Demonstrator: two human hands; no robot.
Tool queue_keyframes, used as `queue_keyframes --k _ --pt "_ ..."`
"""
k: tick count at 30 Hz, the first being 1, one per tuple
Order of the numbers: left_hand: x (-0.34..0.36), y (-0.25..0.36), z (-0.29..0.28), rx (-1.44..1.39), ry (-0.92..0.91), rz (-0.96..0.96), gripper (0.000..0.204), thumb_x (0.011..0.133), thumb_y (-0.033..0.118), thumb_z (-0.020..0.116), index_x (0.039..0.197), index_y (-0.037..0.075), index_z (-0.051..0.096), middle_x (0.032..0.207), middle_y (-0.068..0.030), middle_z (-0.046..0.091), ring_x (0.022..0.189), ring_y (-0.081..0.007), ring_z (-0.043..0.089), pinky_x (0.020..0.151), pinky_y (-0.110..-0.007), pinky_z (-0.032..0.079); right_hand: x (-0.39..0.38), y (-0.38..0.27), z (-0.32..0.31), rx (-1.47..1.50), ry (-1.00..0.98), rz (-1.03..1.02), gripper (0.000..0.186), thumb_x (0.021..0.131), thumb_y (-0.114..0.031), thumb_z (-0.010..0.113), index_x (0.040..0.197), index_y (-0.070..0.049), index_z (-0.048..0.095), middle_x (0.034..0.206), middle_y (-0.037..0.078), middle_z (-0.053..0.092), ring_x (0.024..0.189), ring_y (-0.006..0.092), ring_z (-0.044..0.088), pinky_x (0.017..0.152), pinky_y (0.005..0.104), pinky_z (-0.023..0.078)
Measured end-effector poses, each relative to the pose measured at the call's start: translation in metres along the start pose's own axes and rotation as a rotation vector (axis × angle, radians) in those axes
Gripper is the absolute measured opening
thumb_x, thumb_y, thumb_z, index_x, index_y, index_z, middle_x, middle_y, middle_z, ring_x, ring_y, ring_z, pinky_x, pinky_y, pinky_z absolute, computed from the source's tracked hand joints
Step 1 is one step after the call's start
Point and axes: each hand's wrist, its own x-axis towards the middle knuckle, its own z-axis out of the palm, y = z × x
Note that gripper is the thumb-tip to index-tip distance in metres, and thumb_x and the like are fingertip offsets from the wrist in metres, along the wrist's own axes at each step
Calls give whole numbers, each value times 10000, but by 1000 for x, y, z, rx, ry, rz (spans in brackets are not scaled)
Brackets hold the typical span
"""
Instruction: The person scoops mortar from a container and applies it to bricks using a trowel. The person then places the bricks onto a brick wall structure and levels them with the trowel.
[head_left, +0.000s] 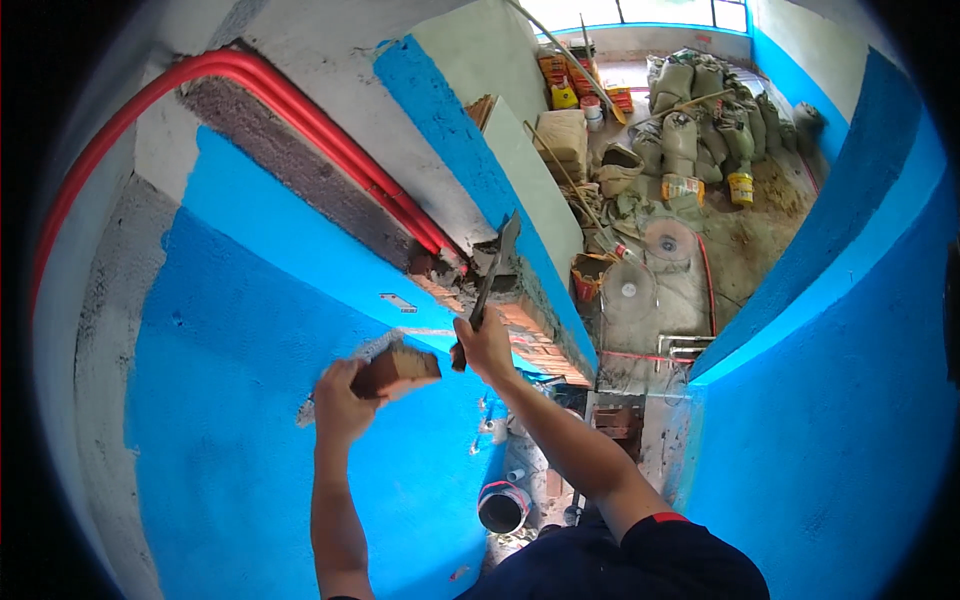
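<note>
My left hand (343,400) is wrapped round one end of a reddish-brown brick (397,371), held up in front of the blue wall (260,400). In my right hand (486,345) is the handle of a trowel (500,258) with a long, narrow grey blade. The blade points up and away, over the top of a narrow brickwork section (540,340). Grey mortar (487,283) and broken brick lie along that top. Two red pipes (320,125) run down to the same spot, and their lower ends are partly hidden by the mortar.
Far below, full sacks (690,130) are heaped near the window. A yellow bucket (741,188) and a mortar-smeared bucket (590,275) stand on the floor. A round black-mouthed container (503,508) sits beneath me, and white pipes (680,347) stick out near the right wall.
</note>
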Motion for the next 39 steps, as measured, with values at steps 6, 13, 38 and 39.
queue_keyframes --k 6,13,38,39 --pt "-130 -29 45 65 -121 -261 396 535 129 852 835 49 605 816 -128 597 777 -345 601 657 -433 488 34 -53 -43 -98 -59 14 260 898 -218 624 936 1 491 650 90 582 520 171 601 446 328 462" --pt "-325 -61 96 105 -215 -677 409 476 181 873 750 46 602 813 -123 608 751 -346 603 645 -442 499 -2 -36 -198 -708 -95 -370 166 907 -174 618 982 -46 543 719 115 573 589 225 576 512 366 442" --pt "-547 4 109 -113 -364 -1351 445 456 189 922 794 9 696 791 -165 676 682 -312 619 618 -469 470 77 -123 -184 -1142 -291 285 354 900 -353 644 733 -42 616 573 -26 490 488 73 438 476 258 352" --pt "-551 2 109 -154 -346 -1301 442 462 182 920 792 -2 691 785 -178 671 668 -319 612 611 -470 464 85 -129 -187 -1133 -317 231 360 892 -358 652 717 -46 619 561 -31 488 478 67 433 460 252 342"
